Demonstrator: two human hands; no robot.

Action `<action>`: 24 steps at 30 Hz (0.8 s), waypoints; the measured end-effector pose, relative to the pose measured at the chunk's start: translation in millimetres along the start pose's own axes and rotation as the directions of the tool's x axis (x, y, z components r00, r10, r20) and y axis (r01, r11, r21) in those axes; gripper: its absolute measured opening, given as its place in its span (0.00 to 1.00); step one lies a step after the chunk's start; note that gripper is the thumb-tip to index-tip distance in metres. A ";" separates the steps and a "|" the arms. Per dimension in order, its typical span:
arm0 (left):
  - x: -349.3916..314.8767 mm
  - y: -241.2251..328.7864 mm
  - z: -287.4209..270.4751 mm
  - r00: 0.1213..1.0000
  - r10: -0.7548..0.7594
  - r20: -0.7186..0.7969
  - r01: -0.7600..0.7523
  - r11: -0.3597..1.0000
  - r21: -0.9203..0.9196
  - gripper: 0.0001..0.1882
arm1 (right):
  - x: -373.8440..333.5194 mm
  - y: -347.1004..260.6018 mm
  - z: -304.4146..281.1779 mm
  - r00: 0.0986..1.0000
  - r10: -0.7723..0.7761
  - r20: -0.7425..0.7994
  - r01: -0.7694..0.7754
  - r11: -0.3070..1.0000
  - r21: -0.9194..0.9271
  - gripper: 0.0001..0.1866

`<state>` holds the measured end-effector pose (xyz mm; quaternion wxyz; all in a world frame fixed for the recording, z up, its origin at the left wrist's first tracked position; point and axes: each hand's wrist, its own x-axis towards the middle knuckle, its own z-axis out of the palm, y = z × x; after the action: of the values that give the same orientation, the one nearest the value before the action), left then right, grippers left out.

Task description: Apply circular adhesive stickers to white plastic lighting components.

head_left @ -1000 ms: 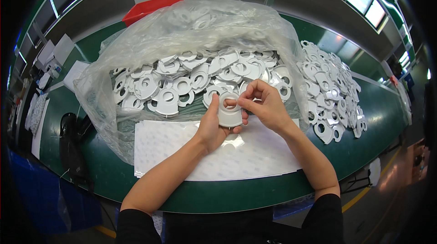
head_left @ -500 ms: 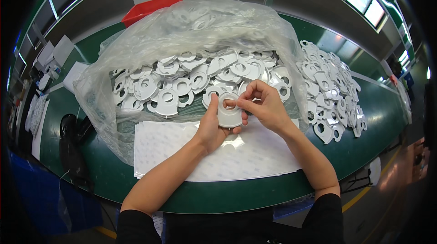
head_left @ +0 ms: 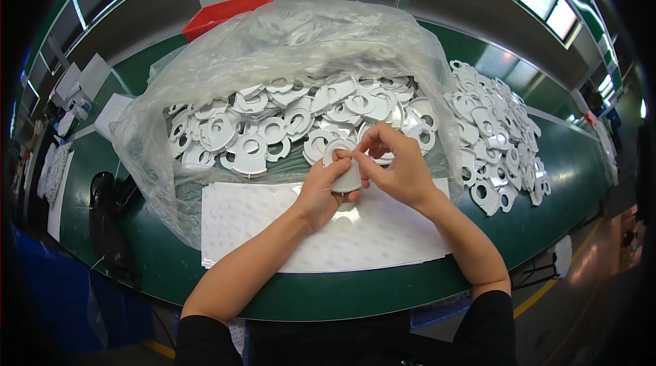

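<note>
My left hand (head_left: 318,195) grips a flat white plastic part (head_left: 347,180) with a round hole at its upper end, the thumb lying over its face. At the rim of that hole, my right hand (head_left: 403,169) is closed in a pinch, thumb and forefinger together. Whether something small sits between those fingertips cannot be made out. Both hands are above the near edge of an opened clear plastic bag (head_left: 205,69), which holds a heap of similar white parts (head_left: 251,154). Below the hands lies a stack of white sheets (head_left: 273,243).
A second heap of white parts (head_left: 486,135) covers the green table (head_left: 567,188) to the right of the bag. Behind the bag stands a red bin (head_left: 225,14). A black object (head_left: 109,222) rests at the table's left edge.
My left thumb has bent down from beside the part onto its face. My right fingers have shifted slightly left and in against the part's ring.
</note>
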<state>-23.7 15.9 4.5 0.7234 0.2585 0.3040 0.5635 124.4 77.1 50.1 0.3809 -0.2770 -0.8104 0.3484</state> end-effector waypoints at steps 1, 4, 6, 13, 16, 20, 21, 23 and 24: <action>0.0 -0.4 0.0 1.000 0.000 0.001 0.000 1.000 0.001 0.08 | -0.2 1.6 0.4 0.981 -0.191 -0.037 0.182 0.968 -0.175 0.07; -0.2 -1.8 -1.6 1.000 0.007 0.005 -0.007 1.000 -0.018 0.08 | -3.6 -7.6 -3.0 0.969 -0.246 0.000 0.224 0.880 -0.420 0.08; -0.6 -2.4 -1.8 0.999 -0.001 -0.036 0.000 1.000 -0.011 0.08 | -2.8 -7.5 -2.3 0.924 -0.383 0.025 0.344 0.797 -0.497 0.09; -2.5 -2.9 2.7 0.998 0.013 -0.058 -0.007 0.995 0.101 0.09 | -1.6 -13.6 2.2 0.864 -0.489 -0.116 0.321 0.714 -0.623 0.10; -4.0 0.3 4.8 1.000 -0.001 0.021 -0.002 0.987 0.160 0.09 | -3.4 -10.5 -0.1 0.978 -0.095 -0.184 0.032 0.948 -0.318 0.11; -2.9 -0.8 5.7 0.999 -0.006 0.053 -0.003 0.985 0.172 0.09 | -0.5 -3.9 -8.7 0.974 0.217 -0.061 -0.220 0.975 -0.042 0.11; -3.2 -0.8 5.8 0.998 -0.008 0.064 -0.004 0.984 0.180 0.09 | 0.6 -3.2 -9.4 0.969 0.243 -0.045 -0.244 0.969 -0.035 0.11; -4.0 -0.5 6.7 0.998 -0.013 0.064 0.000 0.980 0.197 0.09 | 0.4 -2.4 -9.4 0.963 0.269 -0.028 -0.270 0.962 -0.027 0.10; -4.2 -0.6 6.8 0.998 -0.016 0.066 0.002 0.977 0.213 0.09 | 0.1 -2.0 -8.9 0.960 0.279 -0.031 -0.280 0.960 -0.020 0.10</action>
<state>-19.1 11.5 9.3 0.7039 0.3518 0.3395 0.5153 131.2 79.1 55.9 0.3359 -0.3983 -0.7618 0.3849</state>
